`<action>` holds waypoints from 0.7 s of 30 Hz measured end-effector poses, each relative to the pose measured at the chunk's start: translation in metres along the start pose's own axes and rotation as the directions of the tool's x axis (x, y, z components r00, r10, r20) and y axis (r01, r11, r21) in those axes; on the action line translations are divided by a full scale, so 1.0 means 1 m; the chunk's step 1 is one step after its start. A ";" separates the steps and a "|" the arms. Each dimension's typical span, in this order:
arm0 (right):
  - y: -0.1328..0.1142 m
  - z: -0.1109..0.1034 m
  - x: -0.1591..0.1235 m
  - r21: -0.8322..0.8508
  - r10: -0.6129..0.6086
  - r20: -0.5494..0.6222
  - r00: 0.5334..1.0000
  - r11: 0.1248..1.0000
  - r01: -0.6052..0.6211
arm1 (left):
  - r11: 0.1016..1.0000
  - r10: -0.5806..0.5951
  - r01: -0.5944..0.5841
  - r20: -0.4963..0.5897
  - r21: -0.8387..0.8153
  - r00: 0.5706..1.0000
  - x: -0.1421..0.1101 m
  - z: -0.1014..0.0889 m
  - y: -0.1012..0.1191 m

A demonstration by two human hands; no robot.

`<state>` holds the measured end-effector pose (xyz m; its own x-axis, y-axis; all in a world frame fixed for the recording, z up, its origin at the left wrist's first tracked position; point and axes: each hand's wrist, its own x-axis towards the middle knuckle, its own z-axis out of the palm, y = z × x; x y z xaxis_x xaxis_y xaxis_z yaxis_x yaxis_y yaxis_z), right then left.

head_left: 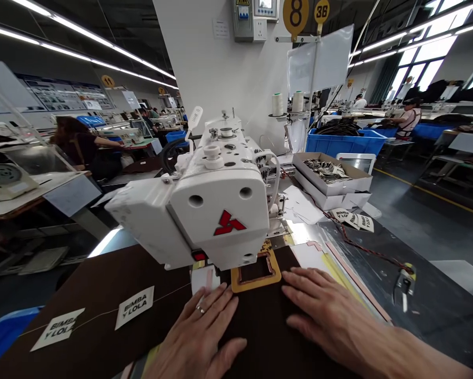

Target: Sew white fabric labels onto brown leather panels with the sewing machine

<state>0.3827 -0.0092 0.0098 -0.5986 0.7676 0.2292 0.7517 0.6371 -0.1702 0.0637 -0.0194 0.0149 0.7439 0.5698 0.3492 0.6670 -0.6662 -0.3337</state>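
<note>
Dark brown fabric [255, 326] lies across the sewing table under a white sewing machine [220, 205]. My left hand [204, 331] rests flat on it, fingertips beside a white label [204, 280] below the machine head. On the other side, my right hand [326, 305] lies with fingers spread on the fabric. Between them sits a yellow rectangular frame [255, 284] under the machine head; the needle is hidden. Two printed labels, one farther left [58, 329] and one nearer [136, 306], lie on the fabric along a loose thread.
Thread snips [405, 287] lie on the dark table at right, near a twisted cord [354, 245]. Loose labels [352, 219] and a cardboard box [331, 173] full of labels are behind. Thread cones [278, 104] stand at the back. A blue bin [7, 342] is at lower left.
</note>
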 end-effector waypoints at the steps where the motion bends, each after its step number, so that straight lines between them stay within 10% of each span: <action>1: 0.002 0.000 -0.004 0.010 -0.037 0.063 0.997 0.999 0.037 | 1.000 0.014 -0.014 0.004 -0.002 1.000 0.002 -0.001 -0.001; 8: 0.011 -0.008 -0.005 0.042 -0.032 0.272 0.962 0.999 0.022 | 0.985 -0.160 0.165 0.099 -0.042 0.982 0.005 0.005 -0.025; 21: 0.022 -0.001 -0.013 0.121 -0.049 0.231 0.972 0.992 0.021 | 0.908 -0.341 0.386 0.249 -0.162 0.907 -0.010 0.021 -0.039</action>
<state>0.4070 -0.0051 0.0037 -0.6822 0.7311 0.0094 0.7001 0.6568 -0.2802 0.0313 0.0108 0.0062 0.4575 0.8635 0.2123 0.8860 -0.4630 -0.0262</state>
